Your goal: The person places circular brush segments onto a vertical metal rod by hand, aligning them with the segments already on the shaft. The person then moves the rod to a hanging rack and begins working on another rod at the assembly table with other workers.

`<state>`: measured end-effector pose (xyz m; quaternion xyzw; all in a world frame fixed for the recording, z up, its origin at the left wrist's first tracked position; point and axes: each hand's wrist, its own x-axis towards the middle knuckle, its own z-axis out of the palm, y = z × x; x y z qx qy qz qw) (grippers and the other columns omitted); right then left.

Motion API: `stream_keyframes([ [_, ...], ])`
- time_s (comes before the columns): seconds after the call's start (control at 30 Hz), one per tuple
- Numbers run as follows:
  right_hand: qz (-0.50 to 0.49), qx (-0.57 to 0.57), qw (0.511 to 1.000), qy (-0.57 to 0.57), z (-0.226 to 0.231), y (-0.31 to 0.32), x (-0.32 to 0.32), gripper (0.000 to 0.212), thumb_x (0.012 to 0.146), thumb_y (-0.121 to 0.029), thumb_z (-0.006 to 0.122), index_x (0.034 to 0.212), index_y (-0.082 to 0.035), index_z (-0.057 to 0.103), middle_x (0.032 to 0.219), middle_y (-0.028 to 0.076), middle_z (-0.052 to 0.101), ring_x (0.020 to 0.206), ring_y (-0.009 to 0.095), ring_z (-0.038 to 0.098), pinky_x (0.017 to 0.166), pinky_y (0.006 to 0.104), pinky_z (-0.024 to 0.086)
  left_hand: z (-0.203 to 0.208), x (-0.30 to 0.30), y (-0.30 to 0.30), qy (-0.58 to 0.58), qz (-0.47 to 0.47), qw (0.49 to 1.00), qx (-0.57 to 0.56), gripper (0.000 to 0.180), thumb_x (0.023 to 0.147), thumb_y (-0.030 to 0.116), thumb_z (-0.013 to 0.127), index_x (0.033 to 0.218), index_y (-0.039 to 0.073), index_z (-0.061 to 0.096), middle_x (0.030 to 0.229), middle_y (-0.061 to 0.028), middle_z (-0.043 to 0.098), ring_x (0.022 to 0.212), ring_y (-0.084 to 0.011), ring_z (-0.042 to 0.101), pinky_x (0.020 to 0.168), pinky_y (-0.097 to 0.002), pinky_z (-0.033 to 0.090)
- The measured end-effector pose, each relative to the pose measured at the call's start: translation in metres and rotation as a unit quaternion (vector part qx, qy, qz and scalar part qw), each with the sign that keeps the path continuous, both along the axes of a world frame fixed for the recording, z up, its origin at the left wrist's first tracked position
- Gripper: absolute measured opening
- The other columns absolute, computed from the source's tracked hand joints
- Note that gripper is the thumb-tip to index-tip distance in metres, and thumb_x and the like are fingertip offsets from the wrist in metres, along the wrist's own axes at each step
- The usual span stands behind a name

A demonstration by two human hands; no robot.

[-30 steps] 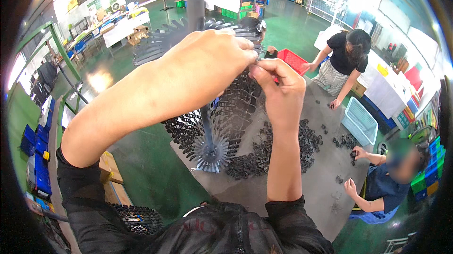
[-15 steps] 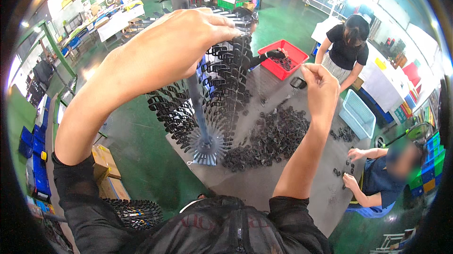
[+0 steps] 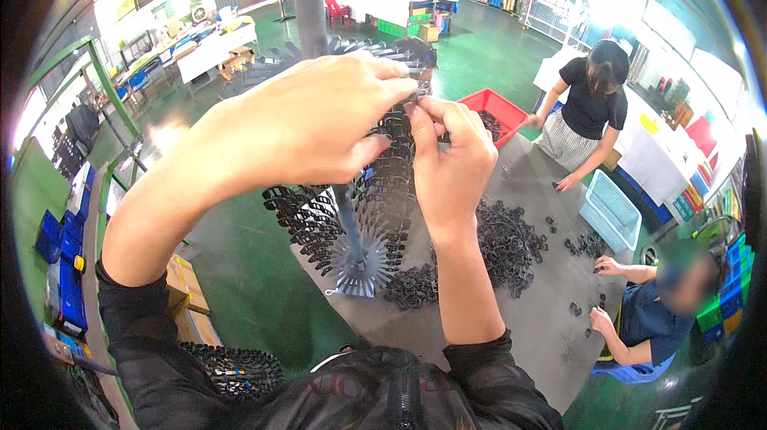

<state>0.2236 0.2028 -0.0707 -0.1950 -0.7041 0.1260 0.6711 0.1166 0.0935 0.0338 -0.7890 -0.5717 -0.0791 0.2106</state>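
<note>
A rack of flat metal prongs around a grey upright pole (image 3: 345, 218) stands before me, hung with rows of small black buckle-like pieces (image 3: 307, 218). My left hand (image 3: 319, 118) reaches over the rack's upper part, fingertips at the outer end of a row. Its thumb is apart from the fingers. Pressed in close beside them, my right hand (image 3: 455, 150) pinches a small black buckle-like piece (image 3: 412, 97), mostly covered by the fingers. Below lies a heap of loose black pieces (image 3: 507, 250) on the grey table (image 3: 551, 318).
A red bin (image 3: 489, 102) with black pieces stands at the table's far side, a light blue basket (image 3: 611, 210) at its right. Two co-workers (image 3: 595, 102) are along the right edge, one seated, handling black pieces. Cardboard boxes (image 3: 185, 286) sit at lower left.
My right hand has moved left and inward with the black piece, from above the table to the fingertips of my left hand. The dark-gloved hand at the red bin is out of sight.
</note>
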Motion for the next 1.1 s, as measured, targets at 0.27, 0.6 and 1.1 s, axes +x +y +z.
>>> stream_keyframes([
  [0.27,0.193,-0.103,0.974,0.051,0.001,0.002,0.01,0.008,0.081,-0.002,0.069,0.088,0.002,0.068,0.076,0.001,0.066,0.068,0.007,0.055,0.066,0.0248,0.045,-0.003,0.009,0.008,0.026,0.04,0.999,0.014,0.04,0.072,-0.008,0.054,0.111,-0.005,0.063,0.116,-0.0203,0.063,0.107,-0.0354,0.06,0.094,-0.04,0.048],
  [0.6,-0.171,-0.125,0.972,-0.101,-0.031,0.083,0.096,0.017,0.08,-0.017,0.072,0.093,-0.006,0.071,0.083,0.006,0.068,0.073,0.017,0.061,0.068,0.0309,0.047,-0.008,-0.013,0.009,-0.02,-0.06,0.997,0.037,0.046,0.074,-0.012,0.054,0.118,0.002,0.059,0.121,-0.0175,0.06,0.111,-0.0361,0.058,0.095,-0.0426,0.048],
  [1.1,-0.07,0.025,0.997,0.0,-0.012,0.004,0.01,0.011,0.079,-0.012,0.074,0.086,-0.006,0.068,0.076,0.002,0.065,0.064,0.015,0.055,0.067,0.0292,0.043,0.003,0.022,0.019,0.009,0.035,0.999,-0.028,0.041,0.073,-0.001,0.061,0.114,-0.004,0.061,0.118,-0.0197,0.061,0.111,-0.0356,0.057,0.095,-0.0415,0.047],
])
